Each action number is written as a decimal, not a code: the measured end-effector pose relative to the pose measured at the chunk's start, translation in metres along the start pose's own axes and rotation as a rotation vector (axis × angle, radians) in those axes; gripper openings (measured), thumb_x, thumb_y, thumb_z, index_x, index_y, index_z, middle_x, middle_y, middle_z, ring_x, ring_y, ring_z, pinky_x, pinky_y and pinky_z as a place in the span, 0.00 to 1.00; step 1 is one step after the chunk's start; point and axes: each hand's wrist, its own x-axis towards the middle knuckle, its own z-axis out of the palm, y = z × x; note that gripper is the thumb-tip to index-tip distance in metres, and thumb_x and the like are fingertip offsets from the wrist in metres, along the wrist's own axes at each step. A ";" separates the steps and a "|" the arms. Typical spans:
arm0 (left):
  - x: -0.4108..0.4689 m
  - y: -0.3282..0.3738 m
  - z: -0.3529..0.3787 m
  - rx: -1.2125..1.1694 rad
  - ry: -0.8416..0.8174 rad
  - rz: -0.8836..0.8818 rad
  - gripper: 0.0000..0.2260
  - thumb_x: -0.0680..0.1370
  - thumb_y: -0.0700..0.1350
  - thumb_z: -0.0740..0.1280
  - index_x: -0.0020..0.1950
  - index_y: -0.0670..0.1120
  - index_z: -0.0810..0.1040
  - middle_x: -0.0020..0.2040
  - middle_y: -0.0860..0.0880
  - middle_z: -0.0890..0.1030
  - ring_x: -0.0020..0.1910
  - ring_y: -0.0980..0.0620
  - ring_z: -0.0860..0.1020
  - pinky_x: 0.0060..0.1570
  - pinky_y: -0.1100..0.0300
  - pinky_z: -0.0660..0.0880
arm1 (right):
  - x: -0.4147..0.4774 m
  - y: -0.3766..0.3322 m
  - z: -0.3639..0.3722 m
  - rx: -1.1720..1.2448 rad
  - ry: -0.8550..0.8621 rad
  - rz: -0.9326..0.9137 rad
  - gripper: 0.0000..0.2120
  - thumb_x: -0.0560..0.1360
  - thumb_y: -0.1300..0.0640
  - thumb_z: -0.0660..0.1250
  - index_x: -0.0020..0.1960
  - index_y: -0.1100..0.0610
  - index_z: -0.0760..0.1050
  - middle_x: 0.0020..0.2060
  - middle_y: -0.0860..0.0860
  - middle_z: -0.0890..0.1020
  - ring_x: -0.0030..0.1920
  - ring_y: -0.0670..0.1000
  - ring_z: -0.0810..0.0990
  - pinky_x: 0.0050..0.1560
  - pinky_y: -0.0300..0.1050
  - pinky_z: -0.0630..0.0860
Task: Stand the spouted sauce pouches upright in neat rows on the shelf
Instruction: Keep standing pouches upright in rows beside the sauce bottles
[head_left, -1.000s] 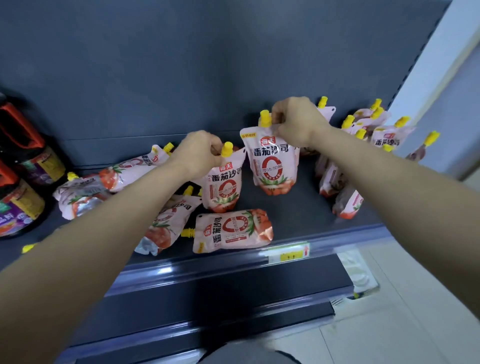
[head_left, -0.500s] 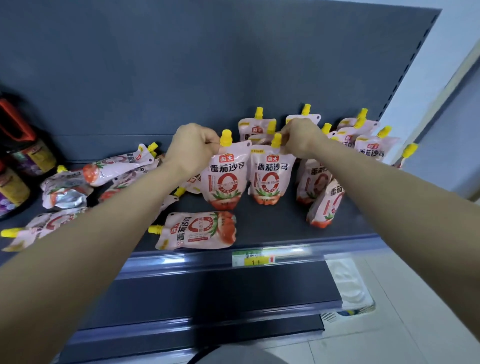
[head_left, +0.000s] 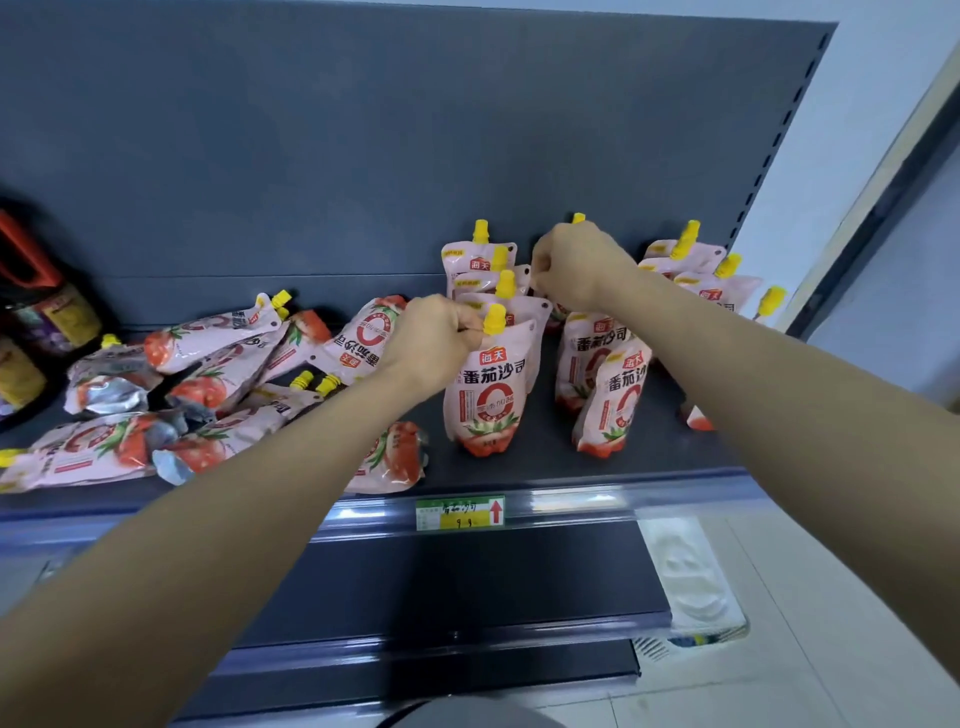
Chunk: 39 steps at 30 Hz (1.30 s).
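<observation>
Grey shelving fills my view: a dark back panel (head_left: 363, 130) rises over the shelf (head_left: 545, 467), whose front rail carries a green and yellow price label (head_left: 460, 513) below the left hand. Far to the left of that hand I see dark bottles (head_left: 47, 317), one with a red handle. Between them and the hand lies a heap of fallen pouches (head_left: 208, 384), flat and overlapping, with caps pointing various ways. One more lying pouch (head_left: 397, 457) shows under the left forearm. The left hand (head_left: 431, 340) is curled, its fingers pinching the top edge of the front pouch (head_left: 488, 400) just beside its yellow cap (head_left: 494, 319). This pouch stands upright near the front of the shelf, label facing me. Directly behind it a column of upright pouches (head_left: 475, 260) runs toward the back panel, between my two hands. The right hand (head_left: 576, 265) sits farther back than the left, closed into a fist at the pouch tops. A yellow cap tip pokes above its knuckles, but I cannot tell what its fingers hold. Below this hand two standing pouches (head_left: 602, 384) lean slightly, one ahead of the other. To the right of the hand, beyond the forearm, a rear group (head_left: 696, 270) stands against the back panel. Past it I see a pale wall (head_left: 857, 130) and the tiled floor (head_left: 831, 649).
</observation>
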 end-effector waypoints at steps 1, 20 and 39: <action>0.000 0.002 0.002 -0.015 -0.001 -0.004 0.07 0.74 0.41 0.70 0.36 0.42 0.83 0.43 0.45 0.85 0.47 0.51 0.81 0.50 0.55 0.78 | -0.001 0.001 0.000 -0.009 0.002 -0.011 0.11 0.73 0.66 0.60 0.49 0.64 0.80 0.48 0.61 0.82 0.49 0.62 0.80 0.40 0.45 0.72; -0.013 0.027 -0.025 -0.062 -0.032 -0.015 0.11 0.73 0.48 0.71 0.54 0.45 0.80 0.48 0.54 0.79 0.47 0.56 0.77 0.45 0.67 0.72 | -0.019 -0.008 -0.018 -0.042 0.095 -0.138 0.10 0.76 0.62 0.60 0.49 0.61 0.80 0.47 0.60 0.82 0.46 0.62 0.80 0.46 0.50 0.78; -0.098 -0.029 -0.118 0.618 0.193 -0.138 0.18 0.74 0.46 0.69 0.63 0.44 0.73 0.59 0.42 0.76 0.58 0.40 0.75 0.54 0.50 0.73 | -0.021 -0.131 -0.005 -0.430 0.100 -0.813 0.15 0.78 0.58 0.62 0.64 0.58 0.73 0.57 0.57 0.77 0.59 0.60 0.75 0.56 0.53 0.71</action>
